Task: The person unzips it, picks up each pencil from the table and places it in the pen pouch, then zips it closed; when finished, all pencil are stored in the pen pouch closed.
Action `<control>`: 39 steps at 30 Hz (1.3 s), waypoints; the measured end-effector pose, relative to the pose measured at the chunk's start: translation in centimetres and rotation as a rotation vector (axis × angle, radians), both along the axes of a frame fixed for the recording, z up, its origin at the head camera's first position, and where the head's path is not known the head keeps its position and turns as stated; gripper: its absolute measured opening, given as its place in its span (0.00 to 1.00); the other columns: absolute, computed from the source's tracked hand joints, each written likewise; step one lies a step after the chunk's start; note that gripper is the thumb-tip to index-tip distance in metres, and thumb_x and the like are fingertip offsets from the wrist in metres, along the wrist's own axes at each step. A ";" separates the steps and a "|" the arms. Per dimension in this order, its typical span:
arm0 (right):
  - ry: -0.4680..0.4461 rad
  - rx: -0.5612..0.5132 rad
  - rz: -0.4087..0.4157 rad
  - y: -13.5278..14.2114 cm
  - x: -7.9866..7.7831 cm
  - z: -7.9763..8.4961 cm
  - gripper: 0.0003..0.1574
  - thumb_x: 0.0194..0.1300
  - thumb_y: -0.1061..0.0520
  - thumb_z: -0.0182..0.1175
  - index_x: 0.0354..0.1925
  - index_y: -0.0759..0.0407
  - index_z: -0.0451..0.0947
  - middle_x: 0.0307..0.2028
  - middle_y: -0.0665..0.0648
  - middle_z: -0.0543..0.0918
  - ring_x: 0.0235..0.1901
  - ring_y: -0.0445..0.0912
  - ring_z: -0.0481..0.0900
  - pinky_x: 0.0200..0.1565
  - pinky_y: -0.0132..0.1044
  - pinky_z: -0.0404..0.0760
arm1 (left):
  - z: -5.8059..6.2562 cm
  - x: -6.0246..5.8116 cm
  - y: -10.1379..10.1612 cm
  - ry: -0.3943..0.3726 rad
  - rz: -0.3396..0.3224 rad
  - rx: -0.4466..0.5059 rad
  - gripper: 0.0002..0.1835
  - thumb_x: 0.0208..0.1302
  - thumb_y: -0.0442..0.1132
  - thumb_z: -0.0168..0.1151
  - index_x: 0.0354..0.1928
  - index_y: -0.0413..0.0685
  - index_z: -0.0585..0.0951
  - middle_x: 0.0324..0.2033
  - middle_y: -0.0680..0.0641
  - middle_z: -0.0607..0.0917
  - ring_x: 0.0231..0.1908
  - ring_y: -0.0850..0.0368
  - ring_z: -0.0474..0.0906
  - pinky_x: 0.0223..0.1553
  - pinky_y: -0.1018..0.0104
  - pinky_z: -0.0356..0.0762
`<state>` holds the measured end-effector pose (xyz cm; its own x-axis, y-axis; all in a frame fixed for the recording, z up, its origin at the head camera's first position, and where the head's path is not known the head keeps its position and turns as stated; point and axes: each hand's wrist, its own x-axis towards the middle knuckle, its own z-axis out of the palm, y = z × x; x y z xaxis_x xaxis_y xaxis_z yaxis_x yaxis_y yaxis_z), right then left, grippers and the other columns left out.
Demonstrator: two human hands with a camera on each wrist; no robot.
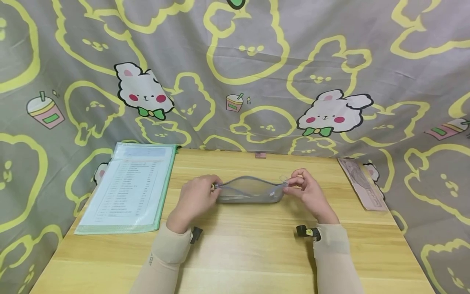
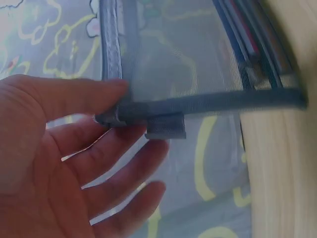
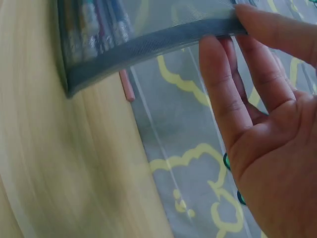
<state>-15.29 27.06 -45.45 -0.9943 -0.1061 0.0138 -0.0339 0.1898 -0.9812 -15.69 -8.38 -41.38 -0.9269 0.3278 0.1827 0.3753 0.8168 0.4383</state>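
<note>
A grey see-through mesh zip pouch [image 1: 253, 192] stands upright on its long side over the middle of the table, its top edge bowed. My left hand [image 1: 198, 198] pinches its upper left corner between thumb and fingers. At the opposite corner my right hand [image 1: 306, 194] pinches the pouch, near a small loop. In the left wrist view, several thin pen-like sticks [image 2: 252, 44] lie along the bottom of the pouch, and a short fabric tab [image 2: 167, 126] juts from its side. Similar sticks [image 3: 94, 29] show through the mesh in the right wrist view.
A green-edged clear document folder [image 1: 126, 188] with a printed sheet lies at the table's left. Near the right edge is a banknote-like paper [image 1: 361, 183]. A small pinkish block [image 1: 260, 155] sits at the back edge, before a patterned curtain [image 1: 257, 94].
</note>
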 end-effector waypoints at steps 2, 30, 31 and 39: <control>-0.018 0.030 0.017 -0.3 0.1 0.2 0.25 0.66 0.66 0.71 0.52 0.63 0.66 0.39 0.42 0.90 0.43 0.40 0.85 0.46 0.32 0.84 | 0.1 0.1 0.3 0.028 -0.024 0.012 0.13 0.66 0.41 0.73 0.51 0.51 0.88 0.46 0.50 0.91 0.40 0.53 0.85 0.38 0.54 0.83; 0.110 0.211 0.330 -10.3 2.6 2.4 0.21 0.63 0.68 0.73 0.47 0.57 0.73 0.41 0.57 0.92 0.37 0.48 0.91 0.42 0.36 0.89 | 0.7 1.6 2.6 0.099 -0.200 0.048 0.03 0.68 0.45 0.72 0.36 0.58 0.89 0.45 0.54 0.89 0.58 0.48 0.79 0.60 0.39 0.72; 0.107 0.214 0.328 -10.3 2.6 2.3 0.21 0.63 0.68 0.73 0.47 0.57 0.73 0.41 0.57 0.92 0.37 0.48 0.91 0.42 0.36 0.89 | 0.7 1.6 2.6 0.091 -0.205 0.049 0.03 0.68 0.45 0.72 0.36 0.58 0.89 0.45 0.54 0.89 0.58 0.48 0.79 0.61 0.39 0.72; 0.105 0.245 0.313 -10.2 2.5 2.2 0.21 0.64 0.67 0.73 0.48 0.55 0.72 0.41 0.56 0.92 0.38 0.54 0.92 0.41 0.35 0.88 | 0.7 1.6 2.5 0.027 -0.222 0.044 0.07 0.70 0.45 0.68 0.44 0.55 0.90 0.48 0.52 0.91 0.59 0.48 0.80 0.64 0.37 0.69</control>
